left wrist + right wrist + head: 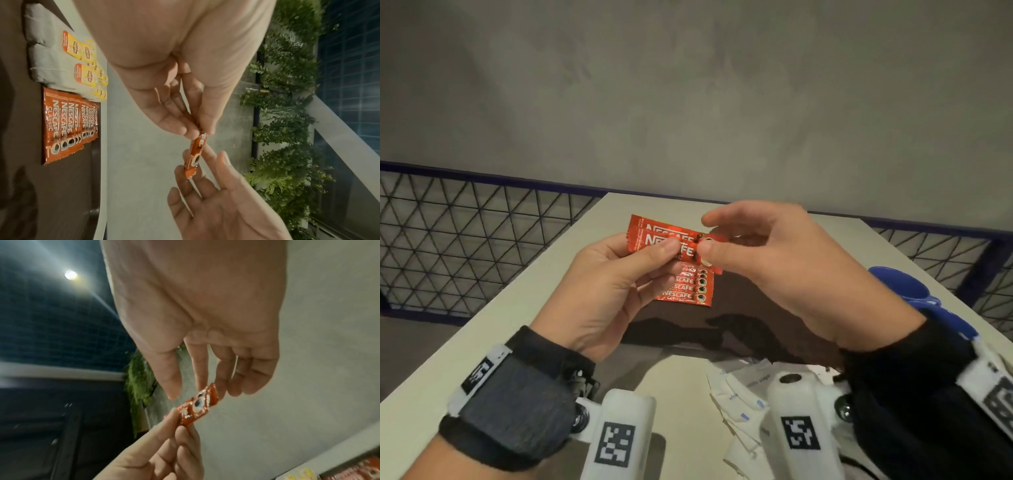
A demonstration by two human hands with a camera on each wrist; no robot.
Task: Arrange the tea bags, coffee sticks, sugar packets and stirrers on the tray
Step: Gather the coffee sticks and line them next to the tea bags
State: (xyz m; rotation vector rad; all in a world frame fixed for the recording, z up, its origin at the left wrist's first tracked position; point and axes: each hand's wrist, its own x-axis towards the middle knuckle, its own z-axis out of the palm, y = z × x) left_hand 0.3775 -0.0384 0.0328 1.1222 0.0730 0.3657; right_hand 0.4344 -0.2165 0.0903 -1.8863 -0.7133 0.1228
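My left hand (667,255) pinches two red Nescafe coffee sticks (654,233) by their middle, held above the dark brown tray (739,308). My right hand (707,238) hovers at the sticks' right end, thumb and fingers spread loosely around it (191,392); a small gap shows beside the held stick (197,407). A row of several coffee sticks (68,126) lies flat on the tray (61,194), next to white tea bags (45,53) with yellow tags (82,52). White sugar packets (743,394) lie near me, partly behind my wrists.
The tray sits on a white table (585,274). Blue plastic spoons (904,284) lie at the table's right side. A black wire mesh fence (465,240) runs behind and left of the table, under a grey wall.
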